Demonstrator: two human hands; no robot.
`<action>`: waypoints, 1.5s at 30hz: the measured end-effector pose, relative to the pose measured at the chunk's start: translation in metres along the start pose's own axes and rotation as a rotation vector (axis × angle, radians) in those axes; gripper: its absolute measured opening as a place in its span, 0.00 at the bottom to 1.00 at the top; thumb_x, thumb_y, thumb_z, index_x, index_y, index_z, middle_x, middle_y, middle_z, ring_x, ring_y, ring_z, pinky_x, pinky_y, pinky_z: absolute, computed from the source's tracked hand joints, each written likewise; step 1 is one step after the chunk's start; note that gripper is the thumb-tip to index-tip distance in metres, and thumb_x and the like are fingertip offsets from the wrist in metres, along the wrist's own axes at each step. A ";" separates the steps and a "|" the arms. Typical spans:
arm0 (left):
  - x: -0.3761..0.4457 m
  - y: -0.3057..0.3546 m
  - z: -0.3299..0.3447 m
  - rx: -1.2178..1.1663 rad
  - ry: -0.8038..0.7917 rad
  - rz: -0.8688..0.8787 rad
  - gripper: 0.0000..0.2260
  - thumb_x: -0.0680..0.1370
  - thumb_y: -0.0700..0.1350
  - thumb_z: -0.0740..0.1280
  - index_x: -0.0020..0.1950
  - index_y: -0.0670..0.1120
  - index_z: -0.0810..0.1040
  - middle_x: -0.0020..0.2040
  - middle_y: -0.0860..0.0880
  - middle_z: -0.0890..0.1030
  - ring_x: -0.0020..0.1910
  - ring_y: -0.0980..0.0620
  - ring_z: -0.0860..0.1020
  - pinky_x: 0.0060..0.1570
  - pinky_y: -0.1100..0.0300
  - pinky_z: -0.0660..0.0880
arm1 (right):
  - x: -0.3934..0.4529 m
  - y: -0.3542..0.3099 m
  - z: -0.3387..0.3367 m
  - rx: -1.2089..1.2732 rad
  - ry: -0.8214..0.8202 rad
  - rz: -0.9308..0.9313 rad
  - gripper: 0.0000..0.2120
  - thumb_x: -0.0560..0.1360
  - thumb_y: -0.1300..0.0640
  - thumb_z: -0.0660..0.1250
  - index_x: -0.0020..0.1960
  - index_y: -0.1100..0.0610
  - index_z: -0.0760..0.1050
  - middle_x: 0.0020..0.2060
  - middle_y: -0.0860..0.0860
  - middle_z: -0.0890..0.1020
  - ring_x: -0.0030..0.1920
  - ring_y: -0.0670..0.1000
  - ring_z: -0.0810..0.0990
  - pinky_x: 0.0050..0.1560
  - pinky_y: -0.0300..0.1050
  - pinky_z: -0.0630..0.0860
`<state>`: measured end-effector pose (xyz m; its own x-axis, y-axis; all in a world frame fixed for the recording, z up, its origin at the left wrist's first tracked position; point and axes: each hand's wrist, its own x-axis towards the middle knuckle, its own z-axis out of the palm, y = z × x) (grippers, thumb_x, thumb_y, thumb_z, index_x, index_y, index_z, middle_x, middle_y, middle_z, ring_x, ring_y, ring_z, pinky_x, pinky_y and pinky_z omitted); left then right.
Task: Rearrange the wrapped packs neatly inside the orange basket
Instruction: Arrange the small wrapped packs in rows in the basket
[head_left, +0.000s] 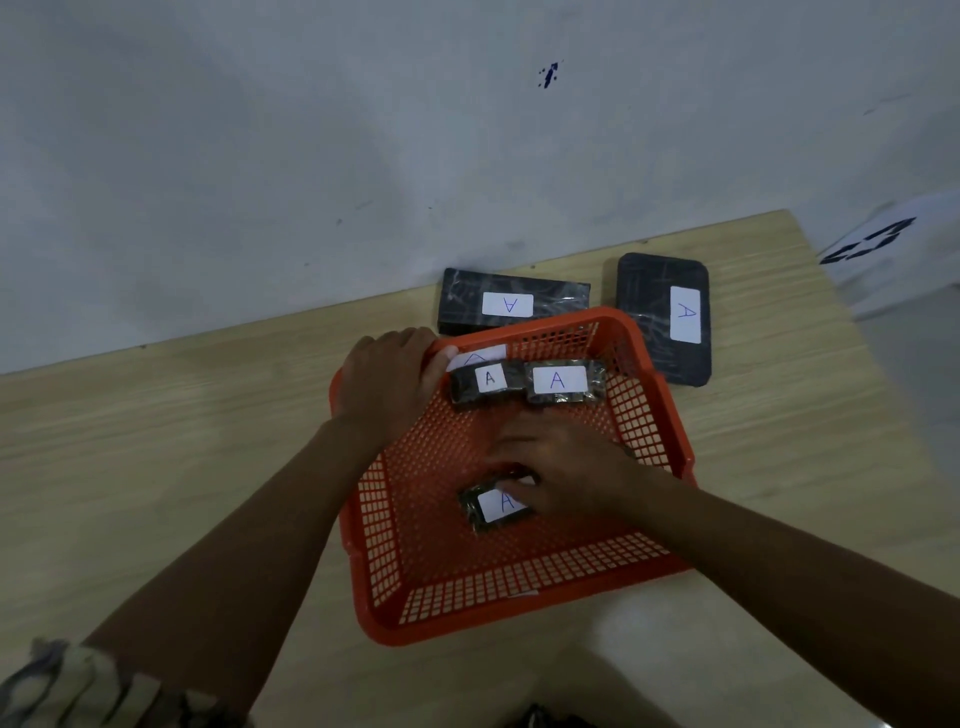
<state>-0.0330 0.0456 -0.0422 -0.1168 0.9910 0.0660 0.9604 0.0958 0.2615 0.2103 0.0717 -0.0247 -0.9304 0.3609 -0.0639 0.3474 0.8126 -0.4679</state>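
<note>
An orange mesh basket sits on the wooden table. Two small dark wrapped packs with white "A" labels lie side by side at its far wall, one on the left and one on the right. Behind them a third white label shows partly. My left hand grips the basket's far-left rim. My right hand reaches into the basket, and its fingers close on another labelled pack near the middle of the floor. Part of that pack is hidden under my fingers.
Two larger dark wrapped packs with "A" labels lie on the table outside the basket, one behind it against the wall and one at its far right. The table's right edge is close by. A grey wall rises behind.
</note>
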 end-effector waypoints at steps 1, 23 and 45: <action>0.000 0.000 0.000 0.005 0.004 0.003 0.17 0.82 0.58 0.54 0.52 0.49 0.76 0.45 0.49 0.82 0.41 0.50 0.78 0.47 0.53 0.71 | -0.002 -0.002 0.003 -0.020 -0.100 0.025 0.22 0.75 0.45 0.69 0.67 0.51 0.76 0.66 0.50 0.77 0.66 0.50 0.71 0.70 0.54 0.67; 0.001 -0.003 0.002 -0.001 -0.007 -0.001 0.18 0.82 0.59 0.53 0.53 0.49 0.76 0.46 0.49 0.82 0.42 0.51 0.78 0.48 0.52 0.73 | -0.002 0.014 -0.026 0.993 0.059 0.612 0.11 0.79 0.51 0.69 0.59 0.41 0.75 0.54 0.46 0.82 0.50 0.43 0.83 0.44 0.38 0.80; 0.001 -0.004 0.006 0.022 0.053 0.024 0.17 0.82 0.59 0.53 0.50 0.49 0.76 0.42 0.50 0.81 0.39 0.52 0.77 0.44 0.57 0.68 | 0.006 0.010 0.022 -0.117 0.106 0.346 0.33 0.69 0.46 0.75 0.71 0.52 0.72 0.66 0.51 0.77 0.65 0.54 0.73 0.65 0.53 0.68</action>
<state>-0.0355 0.0466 -0.0490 -0.1069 0.9866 0.1234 0.9683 0.0751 0.2380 0.2056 0.0723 -0.0495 -0.7408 0.6633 -0.1060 0.6554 0.6791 -0.3307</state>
